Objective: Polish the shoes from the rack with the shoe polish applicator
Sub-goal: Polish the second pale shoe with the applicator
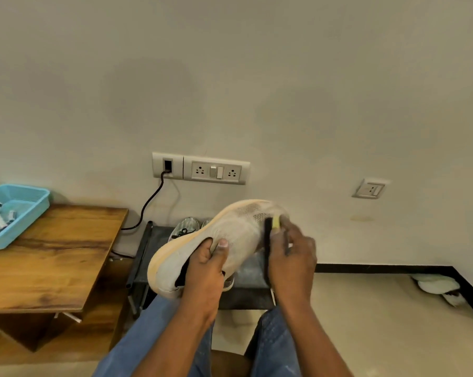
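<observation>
A pale wall (257, 77) fills most of the view, and low on it sits a double socket panel (201, 168) with a black cable (151, 200) plugged into its left end, plus a single socket (369, 189) further right. At the left stands a wooden table (53, 257) that carries a light blue plastic basket (36, 210) holding a few small whitish items too blurred to name. Against the wall, between the table and the person's knees, is a low dark shoe rack (153, 246) with a pair of greyish sneakers (185, 227) on its top shelf. The person sits in blue jeans (151, 333) facing the rack. Held up above the rack is a white knit sneaker (229, 232) with a cream sole, lying on its side, toe towards the upper right. The left hand (205, 270) grips it around the collar, thumb pressed on the upper and fingers tucked into the opening. The right hand (292, 259) is curled around a black shoe polish applicator (269, 235), whose yellowish sponge tip touches the sneaker's upper near the toe; this area is motion-blurred. On the floor at the far right lies a crumpled white cloth (438, 287).
</observation>
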